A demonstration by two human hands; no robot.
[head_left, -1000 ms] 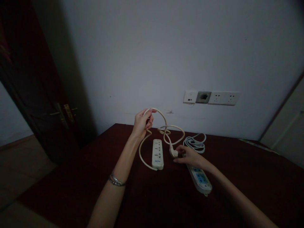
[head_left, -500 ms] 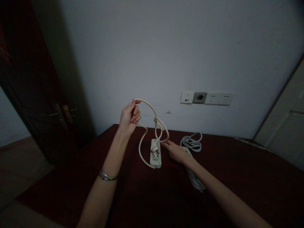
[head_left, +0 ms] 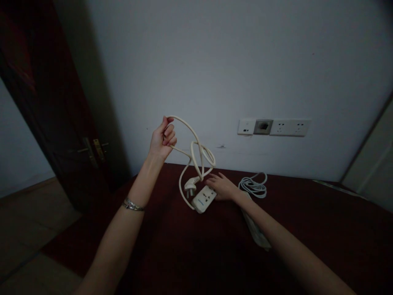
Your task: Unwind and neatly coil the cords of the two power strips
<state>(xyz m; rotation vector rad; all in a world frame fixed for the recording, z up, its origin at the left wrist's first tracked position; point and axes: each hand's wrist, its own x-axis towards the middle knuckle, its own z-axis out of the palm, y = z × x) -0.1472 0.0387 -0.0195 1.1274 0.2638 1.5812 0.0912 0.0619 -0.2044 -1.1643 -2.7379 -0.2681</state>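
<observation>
My left hand [head_left: 161,139] is raised above the dark red table [head_left: 307,229] with its fingers curled round a loop of cream cable [head_left: 196,141]. The cable's plug [head_left: 190,183] dangles below the loops, just over the table. The cable runs down to a cream power strip [head_left: 203,198], which lies skewed on the table. My right hand [head_left: 221,186] rests on the far end of that strip, fingers stretched flat. A silver bracelet sits on my left wrist.
A second, white power strip [head_left: 256,231] lies under my right forearm, its coiled white cable [head_left: 253,186] near the wall. Wall sockets [head_left: 273,127] sit above the table. A dark wooden door [head_left: 46,110] with a brass handle stands at the left.
My left hand rose and moved left, lifting the cable loops and the plug off the table. My right hand let go of the plug and moved onto the cream strip, which has turned askew.
</observation>
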